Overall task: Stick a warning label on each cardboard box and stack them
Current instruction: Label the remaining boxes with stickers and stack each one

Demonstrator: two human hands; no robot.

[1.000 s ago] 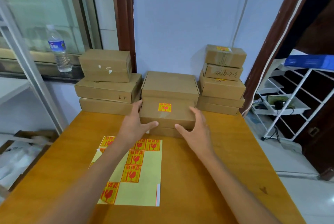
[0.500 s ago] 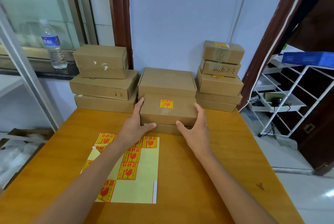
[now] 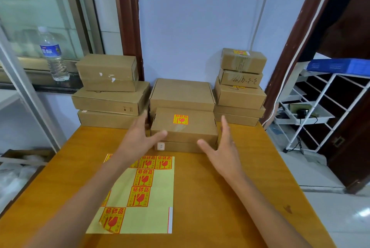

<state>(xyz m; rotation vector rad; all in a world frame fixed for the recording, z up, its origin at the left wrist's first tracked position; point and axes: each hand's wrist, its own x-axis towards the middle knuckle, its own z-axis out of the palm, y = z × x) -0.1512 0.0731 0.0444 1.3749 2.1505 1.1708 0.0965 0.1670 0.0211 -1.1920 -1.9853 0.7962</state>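
A brown cardboard box (image 3: 192, 127) with a yellow-and-red warning label (image 3: 180, 119) on its lid sits on a flatter box (image 3: 180, 147) at the table's far middle. My left hand (image 3: 140, 137) is open at the box's left side, thumb at its front corner. My right hand (image 3: 224, 147) is open at its right side, fingers straight, a little off the cardboard. A yellow label sheet (image 3: 140, 191) with several red warning labels lies on the wooden table (image 3: 210, 207) under my left forearm.
Three plain boxes are stacked at the back left (image 3: 110, 91), a large box (image 3: 182, 93) stands behind the labelled one, and several boxes are piled at the back right (image 3: 240, 87). A water bottle (image 3: 52, 55) stands on the window sill. A white rack (image 3: 320, 111) is on the right.
The labelled box has come down onto the flatter box. Both hands have spread open and eased away from its sides.
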